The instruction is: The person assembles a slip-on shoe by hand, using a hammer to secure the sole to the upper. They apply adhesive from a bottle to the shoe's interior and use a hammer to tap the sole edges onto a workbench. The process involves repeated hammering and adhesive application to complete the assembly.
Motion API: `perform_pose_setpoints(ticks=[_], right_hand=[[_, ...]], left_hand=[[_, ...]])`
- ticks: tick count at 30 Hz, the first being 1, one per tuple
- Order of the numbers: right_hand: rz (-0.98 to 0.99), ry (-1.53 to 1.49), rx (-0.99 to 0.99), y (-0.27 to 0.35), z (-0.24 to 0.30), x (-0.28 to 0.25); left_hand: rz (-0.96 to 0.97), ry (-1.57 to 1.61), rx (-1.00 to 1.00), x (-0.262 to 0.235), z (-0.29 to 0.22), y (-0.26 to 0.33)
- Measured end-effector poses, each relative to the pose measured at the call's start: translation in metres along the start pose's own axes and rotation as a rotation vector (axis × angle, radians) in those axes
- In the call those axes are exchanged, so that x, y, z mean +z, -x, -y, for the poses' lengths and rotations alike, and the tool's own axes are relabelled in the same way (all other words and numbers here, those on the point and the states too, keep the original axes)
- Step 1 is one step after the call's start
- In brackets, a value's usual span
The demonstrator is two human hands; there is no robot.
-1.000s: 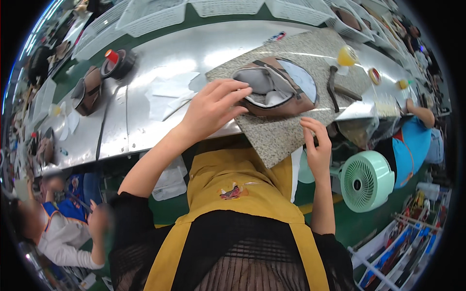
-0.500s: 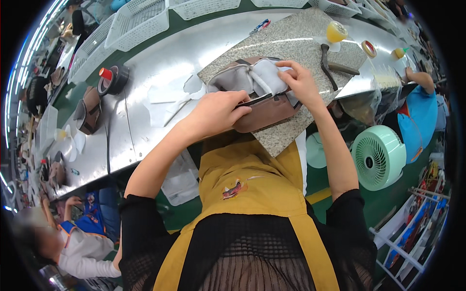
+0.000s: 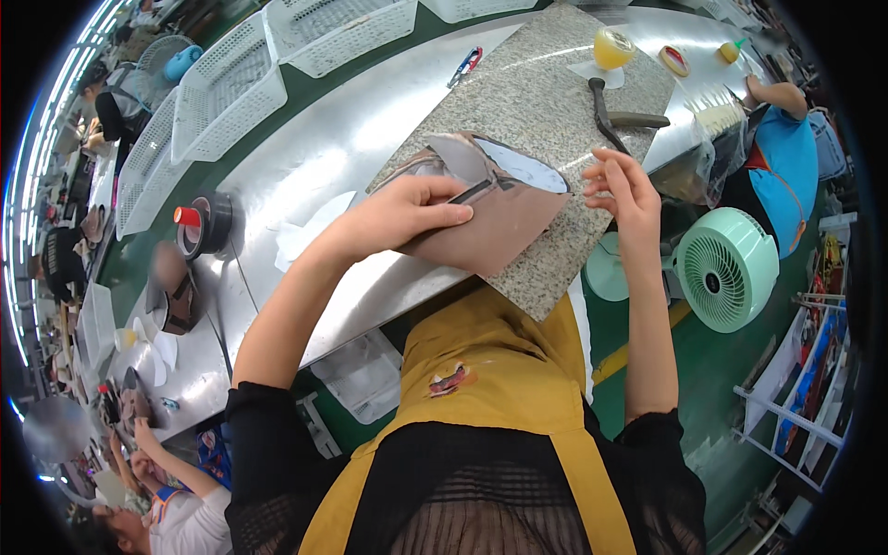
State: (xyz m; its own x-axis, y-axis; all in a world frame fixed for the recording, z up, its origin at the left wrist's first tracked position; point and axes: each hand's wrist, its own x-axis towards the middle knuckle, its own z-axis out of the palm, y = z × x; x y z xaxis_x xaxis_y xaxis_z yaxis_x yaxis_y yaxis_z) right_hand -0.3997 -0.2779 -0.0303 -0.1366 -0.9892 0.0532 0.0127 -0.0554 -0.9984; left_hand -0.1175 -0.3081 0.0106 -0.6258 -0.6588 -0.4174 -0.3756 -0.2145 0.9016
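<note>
One left hand [image 3: 421, 215] pinches the edge of one brown pouch [image 3: 504, 229] at one speckled slab [image 3: 481, 106]; the pouch's long axis runs roughly left to right, its opening on the far side. Rightward: one yellow jar [image 3: 613, 48], one right hand [image 3: 627, 190], empty, loosely curled, one green fan [image 3: 728, 269].

Shows white perforated baskets [image 3: 227, 88] beyond the far side of a shiny metal table [image 3: 361, 102], plus a small red-and-blue tool [image 3: 465, 67] lying on the metal just left of a speckled stone slab [image 3: 518, 92]. Has, farther right, a yellow jar [image 3: 612, 48], a dark hammer-like tool [image 3: 638, 120], a tape ring [image 3: 684, 67] and a small green-tipped bottle [image 3: 729, 53]. Includes also a black reel [image 3: 219, 222] with a red cap [image 3: 188, 216] at left, a mint-green fan [image 3: 740, 268] at right, and near that a co-worker in blue [image 3: 791, 185].
</note>
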Motion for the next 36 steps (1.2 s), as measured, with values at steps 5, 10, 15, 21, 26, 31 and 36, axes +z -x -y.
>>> perform_pose_setpoints(ticks=[5, 10, 15, 21, 26, 31, 36], right_hand=[[0.154, 0.162, -0.268, 0.026, 0.037, 0.003], [0.643, 0.562, -0.775, 0.029, 0.081, 0.029], [1.009, 0.681, -0.673, 0.029, 0.076, 0.005], [0.765, 0.428, -0.489, 0.037, 0.065, -0.023], [0.21, 0.497, -0.647, 0.093, 0.077, -0.064], [-0.026, 0.655, -0.608, 0.114, 0.026, -0.033], [0.019, 0.37, -0.353, 0.077, -0.001, -0.029]], left_hand=[[0.107, -0.042, 0.075, 0.005, -0.023, 0.008], [0.184, -0.341, 0.188, 0.044, -0.044, 0.031], [0.106, -0.43, 0.261, 0.078, -0.046, 0.054], [0.141, -0.081, 0.046, 0.078, -0.039, 0.035], [0.019, 0.46, 0.013, 0.079, -0.016, 0.027], [-0.098, 0.876, 0.039, 0.091, 0.001, 0.009], [-0.131, 0.998, 0.052, 0.086, 0.02, 0.004]])
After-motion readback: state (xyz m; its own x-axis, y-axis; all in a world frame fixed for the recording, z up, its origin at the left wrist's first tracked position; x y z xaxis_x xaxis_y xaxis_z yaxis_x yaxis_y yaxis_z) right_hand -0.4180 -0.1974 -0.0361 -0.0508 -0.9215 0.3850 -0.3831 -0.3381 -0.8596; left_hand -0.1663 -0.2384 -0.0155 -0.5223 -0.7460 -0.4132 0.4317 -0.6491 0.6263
